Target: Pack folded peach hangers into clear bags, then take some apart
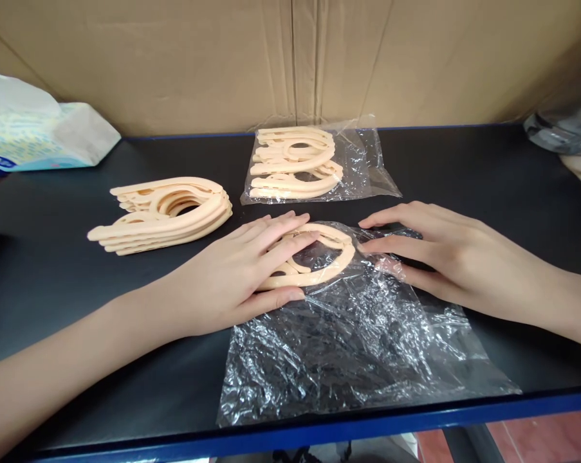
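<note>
My left hand [251, 263] lies with outstretched fingers over a cream plastic folding hanger [336, 267], covering its left part. The thumb rests along the hanger's near side. A clear plastic bag [358, 347] is spread beneath and around the hanger; whether the hanger is inside it I cannot tell. Over the bag's right side, my right hand [430, 251] has its fingers apart, the tips touching or just above the crinkled film near the hanger's rounded end. To the left is a stack of several similar folding hangers [174, 212].
Behind my hands lies another clear bag [362, 161] with several folded hangers in it. A tissue pack [49, 128] is at the back left, a clear container [565, 122] at the back right. Cardboard [198, 64] lines the back of the black table [78, 379], which has a blue edge.
</note>
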The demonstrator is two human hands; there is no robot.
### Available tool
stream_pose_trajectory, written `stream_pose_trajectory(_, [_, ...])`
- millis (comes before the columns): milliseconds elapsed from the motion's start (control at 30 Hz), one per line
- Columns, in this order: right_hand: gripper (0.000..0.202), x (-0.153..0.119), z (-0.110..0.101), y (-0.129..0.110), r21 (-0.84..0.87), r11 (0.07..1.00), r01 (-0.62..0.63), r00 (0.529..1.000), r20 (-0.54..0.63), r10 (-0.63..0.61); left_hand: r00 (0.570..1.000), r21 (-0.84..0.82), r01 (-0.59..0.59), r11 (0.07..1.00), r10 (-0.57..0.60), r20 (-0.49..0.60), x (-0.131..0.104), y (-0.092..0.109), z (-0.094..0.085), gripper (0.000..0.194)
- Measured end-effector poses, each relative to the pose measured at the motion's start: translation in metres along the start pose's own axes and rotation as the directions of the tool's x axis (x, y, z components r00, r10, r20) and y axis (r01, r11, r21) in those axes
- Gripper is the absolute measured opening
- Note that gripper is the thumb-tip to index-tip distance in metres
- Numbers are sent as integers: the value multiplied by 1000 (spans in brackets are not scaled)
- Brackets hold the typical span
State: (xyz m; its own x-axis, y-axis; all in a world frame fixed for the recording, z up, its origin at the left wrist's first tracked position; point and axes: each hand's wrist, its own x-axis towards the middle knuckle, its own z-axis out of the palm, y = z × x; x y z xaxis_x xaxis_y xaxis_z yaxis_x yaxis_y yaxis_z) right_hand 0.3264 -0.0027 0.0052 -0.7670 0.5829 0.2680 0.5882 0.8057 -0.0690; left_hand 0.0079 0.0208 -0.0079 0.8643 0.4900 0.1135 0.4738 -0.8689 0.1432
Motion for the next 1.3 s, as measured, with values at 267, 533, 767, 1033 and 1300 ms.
stream_pose_trajectory(267, [28, 5, 4, -4, 54, 998, 9, 1000, -14, -9, 1000, -21, 12, 1000, -12, -9, -1, 0, 3, 64])
stream_pose_trajectory(533, [24, 4, 5, -5, 50, 999, 3, 998, -60, 0, 998, -29, -6, 1000, 8, 55, 3, 10, -5, 70])
stream_pose_trajectory(767, [25, 5, 1, -4, 25, 999, 41, 998, -49, -40, 998, -32, -3, 999, 5, 69, 3, 8, -4, 73])
stream_pose_trajectory(1033, [25, 4, 1, -3, 47, 997, 65, 996, -60, -62, 997, -26, -21, 999, 23, 72, 2, 8, -5, 72])
stream_pose_trajectory(1300, [21, 0, -1, 1, 94, 994, 61, 997, -59, -56, 999, -24, -24, 999, 25, 29, 0, 7, -1, 63])
